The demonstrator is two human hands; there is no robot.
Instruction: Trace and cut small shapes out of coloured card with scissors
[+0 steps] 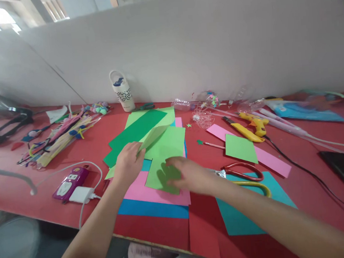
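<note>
Forearms are reaching toward twelve o'clock; left hand is pinching green paper, ideally without creasing; right hand is hovering open.

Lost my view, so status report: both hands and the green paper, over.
Left hand pinching raised light-green piece. Right hand, blurred, open over light-green sheet. Scissors by right forearm, off the sheet.

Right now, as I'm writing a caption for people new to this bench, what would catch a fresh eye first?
Probably the bright paper pile mid-table, where the left hand pinches a raised green sheet and the right hand, blurred, is spread over the pile. Next, perhaps, the red-and-yellow-handled scissors to the right, and the white bottle upright behind the pile.
</note>
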